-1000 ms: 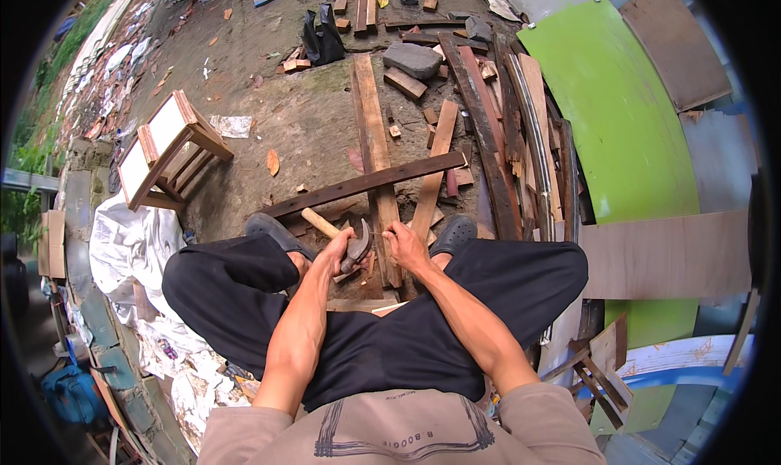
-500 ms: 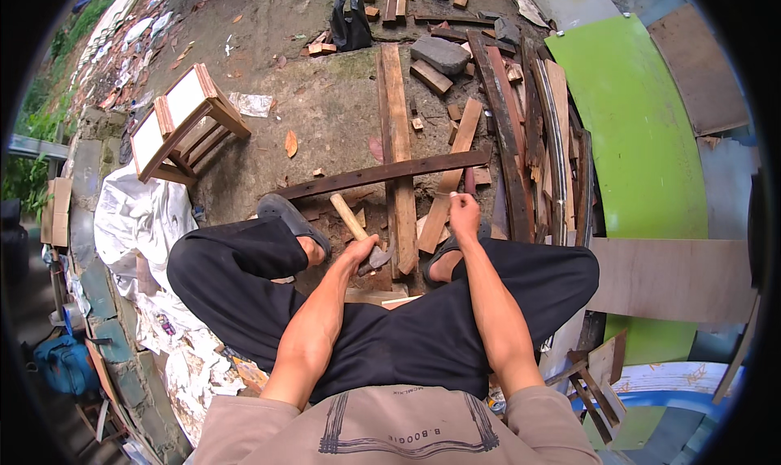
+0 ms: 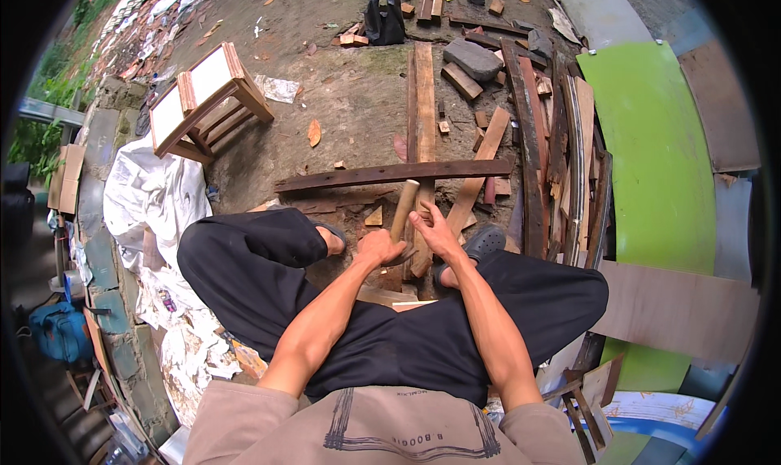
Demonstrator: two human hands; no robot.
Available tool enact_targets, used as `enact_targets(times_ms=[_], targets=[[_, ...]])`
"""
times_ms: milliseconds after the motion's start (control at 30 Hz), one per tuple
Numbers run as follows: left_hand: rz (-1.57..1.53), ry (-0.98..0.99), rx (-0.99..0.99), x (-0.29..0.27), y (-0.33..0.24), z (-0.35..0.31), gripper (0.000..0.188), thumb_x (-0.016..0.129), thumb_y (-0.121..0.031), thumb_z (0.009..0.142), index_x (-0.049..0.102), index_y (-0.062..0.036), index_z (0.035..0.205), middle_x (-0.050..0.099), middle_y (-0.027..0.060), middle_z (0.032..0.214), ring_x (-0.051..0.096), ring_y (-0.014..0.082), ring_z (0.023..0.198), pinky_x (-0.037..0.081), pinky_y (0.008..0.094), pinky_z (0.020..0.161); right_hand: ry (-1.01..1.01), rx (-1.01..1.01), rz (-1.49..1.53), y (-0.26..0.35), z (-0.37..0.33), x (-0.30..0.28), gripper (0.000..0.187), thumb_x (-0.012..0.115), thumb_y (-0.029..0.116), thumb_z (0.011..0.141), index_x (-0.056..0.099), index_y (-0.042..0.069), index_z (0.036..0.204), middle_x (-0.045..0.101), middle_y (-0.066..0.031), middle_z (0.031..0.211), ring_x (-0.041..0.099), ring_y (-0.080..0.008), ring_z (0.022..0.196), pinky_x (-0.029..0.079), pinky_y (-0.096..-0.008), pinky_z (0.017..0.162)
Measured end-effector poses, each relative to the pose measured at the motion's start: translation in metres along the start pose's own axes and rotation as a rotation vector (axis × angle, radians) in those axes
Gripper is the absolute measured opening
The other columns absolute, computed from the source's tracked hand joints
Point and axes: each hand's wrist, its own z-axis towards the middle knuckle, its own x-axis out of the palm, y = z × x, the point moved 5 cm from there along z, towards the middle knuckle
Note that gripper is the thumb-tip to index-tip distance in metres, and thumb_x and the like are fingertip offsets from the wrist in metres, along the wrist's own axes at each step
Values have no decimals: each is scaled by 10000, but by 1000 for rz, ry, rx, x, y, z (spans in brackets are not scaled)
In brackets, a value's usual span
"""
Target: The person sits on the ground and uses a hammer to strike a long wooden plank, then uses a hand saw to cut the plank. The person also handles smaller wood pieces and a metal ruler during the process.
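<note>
A person sits with knees apart in black trousers point(image 3: 390, 343), on the near side of a dark wooden beam point(image 3: 350, 178) that lies crosswise on the ground. Also on the near side of the beam, the left hand point(image 3: 377, 248) is closed around a hammer point(image 3: 404, 209), gripping it low near its mostly hidden head, so the pale wooden handle tilts up toward the beam's middle. The right hand point(image 3: 438, 235) is just beside that handle, its fingers loosely parted; whether they touch it, I cannot tell. A grey clog point(image 3: 486, 241) shows on the near side of the beam's right end. Crossing beneath the beam, a long plank point(image 3: 425, 107) runs away from the person. Left of the beam lies crumpled white sheeting point(image 3: 154, 192), and beyond its left end stands a small wooden stool point(image 3: 207, 99) with white panels. Right of the beam are a heap of long boards point(image 3: 533, 160) and, farther right, a bright green panel point(image 3: 663, 156). Well beyond the beam sit a grey stone point(image 3: 472, 60) and, farthest, a black bag point(image 3: 385, 19).
</note>
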Motion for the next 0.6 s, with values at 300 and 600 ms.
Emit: enact_targets(times_ms=[300, 600], targets=[[61, 394, 539, 15, -55, -7, 618, 708, -373, 729, 638, 8, 1211, 681, 218, 1145, 652, 360, 1072, 511, 429, 922, 64, 93, -478, 82, -56, -60, 345, 776, 286, 795, 680, -27, 903, 704, -155, 705, 697, -270, 618, 543, -369, 587], [-231, -245, 213, -53, 1, 100, 597, 640, -250, 827, 531, -94, 1393, 481, 167, 1461, 475, 344, 1328, 413, 435, 1086, -181, -201, -634, 65, -62, -49, 274, 747, 212, 794, 662, 17, 967, 681, -214, 893, 668, -397, 834, 535, -458, 727]])
